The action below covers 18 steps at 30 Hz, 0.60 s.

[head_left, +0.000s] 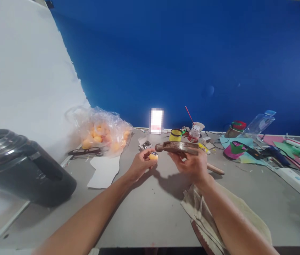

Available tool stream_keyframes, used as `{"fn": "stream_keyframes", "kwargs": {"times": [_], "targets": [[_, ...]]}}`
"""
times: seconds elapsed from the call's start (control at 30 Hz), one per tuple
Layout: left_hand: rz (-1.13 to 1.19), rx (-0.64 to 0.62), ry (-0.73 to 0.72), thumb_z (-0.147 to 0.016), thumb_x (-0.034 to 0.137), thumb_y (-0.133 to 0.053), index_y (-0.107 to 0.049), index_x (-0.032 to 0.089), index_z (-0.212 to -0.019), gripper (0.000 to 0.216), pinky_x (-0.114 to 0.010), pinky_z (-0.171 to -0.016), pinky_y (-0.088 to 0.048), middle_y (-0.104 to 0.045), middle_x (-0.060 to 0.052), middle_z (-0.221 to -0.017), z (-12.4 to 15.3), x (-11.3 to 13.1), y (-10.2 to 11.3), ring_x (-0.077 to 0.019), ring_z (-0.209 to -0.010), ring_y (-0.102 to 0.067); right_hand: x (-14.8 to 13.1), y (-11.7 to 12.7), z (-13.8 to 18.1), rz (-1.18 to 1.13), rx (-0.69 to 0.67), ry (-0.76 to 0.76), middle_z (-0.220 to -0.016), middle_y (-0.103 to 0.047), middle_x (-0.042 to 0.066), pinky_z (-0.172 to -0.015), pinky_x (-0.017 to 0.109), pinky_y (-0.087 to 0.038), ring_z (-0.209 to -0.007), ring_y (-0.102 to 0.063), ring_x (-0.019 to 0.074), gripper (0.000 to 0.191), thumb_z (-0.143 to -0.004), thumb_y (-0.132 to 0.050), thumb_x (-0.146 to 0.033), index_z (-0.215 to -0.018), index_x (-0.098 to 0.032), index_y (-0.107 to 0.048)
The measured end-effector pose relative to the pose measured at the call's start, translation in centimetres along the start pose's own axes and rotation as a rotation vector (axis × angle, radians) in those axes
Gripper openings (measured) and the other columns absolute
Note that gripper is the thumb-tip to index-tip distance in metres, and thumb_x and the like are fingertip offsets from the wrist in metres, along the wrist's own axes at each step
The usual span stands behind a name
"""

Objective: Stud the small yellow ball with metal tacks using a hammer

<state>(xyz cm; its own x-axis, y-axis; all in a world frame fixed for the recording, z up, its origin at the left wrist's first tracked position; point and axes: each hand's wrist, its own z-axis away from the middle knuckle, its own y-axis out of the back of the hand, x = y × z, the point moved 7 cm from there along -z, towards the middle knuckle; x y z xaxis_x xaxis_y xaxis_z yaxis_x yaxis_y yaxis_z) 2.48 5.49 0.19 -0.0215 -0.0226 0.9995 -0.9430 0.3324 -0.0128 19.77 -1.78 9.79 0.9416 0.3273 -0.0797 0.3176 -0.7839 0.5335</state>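
One small orange ball (153,156), shiny on top, pinched in the left hand (140,165), and the right hand (194,165) has a beat-up hammer (179,146) choked up near its head.

Deep blue wall (166,63) across the back, faint pale reflection (210,91) toward its right, white wall (19,63) on the left meeting it along a ragged slanting edge, grey tabletop (139,226) below, soft shadows.
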Motion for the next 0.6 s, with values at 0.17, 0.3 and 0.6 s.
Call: {"fn": "stream_keyframes", "kwargs": {"times": [0.17, 0.3, 0.6], "targets": [[0.050, -0.076, 0.028, -0.071, 0.020, -0.071, -0.072, 0.013, -0.116, 0.046, -0.022, -0.050, -0.030, -0.058, 0.002, -0.069, -0.1, -0.4, -0.4, -0.0087, -0.057, -0.046, -0.1, -1.4, 0.2, -0.016, -0.206, 0.031, -0.065, -0.072, 0.002, -0.060, 0.028, -0.032, -0.061, -0.061, 0.0166, 0.028, -0.090, -0.066, -0.046, -0.079, -0.024, -0.078], [0.153, -0.081, 0.041, -0.068, 0.020, -0.075, -0.069, 0.014, -0.122, 0.054, -0.023, -0.055, -0.035, -0.060, 0.002, -0.075, -0.2, -0.7, -0.5, -0.0088, -0.059, -0.049, 0.4, -0.5, 0.0, -0.007, -0.105, -0.028, -0.064, -0.071, 0.004, -0.065, 0.029, -0.037, -0.062, -0.062, 0.0180, 0.037, -0.091, -0.064, -0.051, -0.072, -0.023, -0.077], [0.147, -0.070, 0.033, -0.070, 0.022, -0.075, -0.070, 0.015, -0.120, 0.051, -0.023, -0.053, -0.032, -0.055, 0.004, -0.070, -0.1, -0.6, -0.5, -0.0078, -0.057, -0.044, -0.1, -0.7, 0.1, -0.004, -0.128, -0.015, -0.061, -0.070, 0.003, -0.062, 0.029, -0.034, -0.059, -0.060, 0.0170, 0.032, -0.090, -0.065, -0.048, -0.074, -0.023, -0.078]]}}
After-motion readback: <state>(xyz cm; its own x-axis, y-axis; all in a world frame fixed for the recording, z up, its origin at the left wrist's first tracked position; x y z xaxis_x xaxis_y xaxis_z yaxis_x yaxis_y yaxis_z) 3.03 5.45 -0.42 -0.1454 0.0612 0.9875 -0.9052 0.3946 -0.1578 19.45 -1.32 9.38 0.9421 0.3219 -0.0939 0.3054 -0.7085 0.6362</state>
